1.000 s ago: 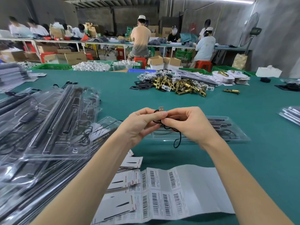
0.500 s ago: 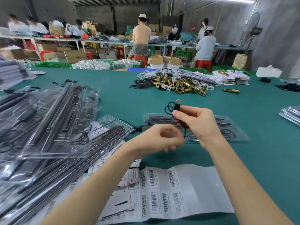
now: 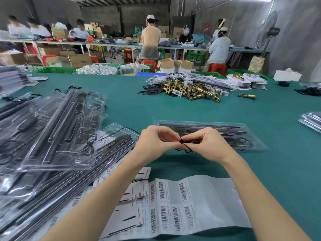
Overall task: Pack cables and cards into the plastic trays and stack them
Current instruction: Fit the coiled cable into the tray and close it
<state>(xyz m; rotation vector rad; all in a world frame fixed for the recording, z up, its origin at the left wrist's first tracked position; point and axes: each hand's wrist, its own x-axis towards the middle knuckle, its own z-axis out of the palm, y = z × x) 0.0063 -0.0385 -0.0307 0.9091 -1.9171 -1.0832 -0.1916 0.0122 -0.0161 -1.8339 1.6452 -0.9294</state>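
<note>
A thin black cable is pinched between both hands just above the green table. My left hand and my right hand meet fingertip to fingertip on it, and a small loop hangs below them. Behind the hands lies a clear plastic tray with dark rods and a coiled cable in it. To the left, a heap of clear trays with black parts is piled loosely. Printed cards and a sheet of barcode labels lie in front, between my forearms.
A pile of brass latch parts and stacked cards sit at the far middle of the table. More trays lie at the right edge. Green crates line the far edge. Several people work at benches behind.
My left hand came back up from its lower position and joined my right hand on the cable. The right hand lowered, and the cable's plug end no longer sticks up.
</note>
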